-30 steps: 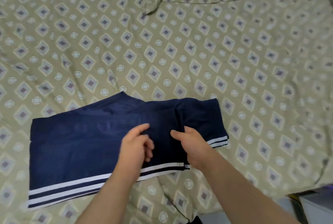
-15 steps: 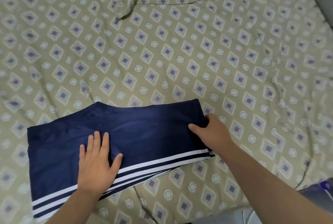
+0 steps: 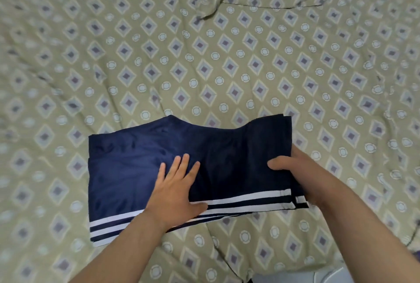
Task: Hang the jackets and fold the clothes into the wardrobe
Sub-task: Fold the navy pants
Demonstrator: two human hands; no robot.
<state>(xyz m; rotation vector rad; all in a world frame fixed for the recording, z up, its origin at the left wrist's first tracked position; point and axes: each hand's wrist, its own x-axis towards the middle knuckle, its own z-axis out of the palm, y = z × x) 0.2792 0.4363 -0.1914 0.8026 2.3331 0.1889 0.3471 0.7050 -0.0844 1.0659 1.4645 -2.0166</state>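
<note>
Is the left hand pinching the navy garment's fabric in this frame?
No, the left hand lies flat with straight fingers on the navy garment, while the right hand grips its right edge.

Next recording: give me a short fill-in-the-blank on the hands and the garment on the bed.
1. The left hand lies ____ on the navy garment, holding nothing.
2. The right hand grips the garment's ____ edge.
3. The stripes along its near edge are ____.

Missing words: flat; right; white.
</note>
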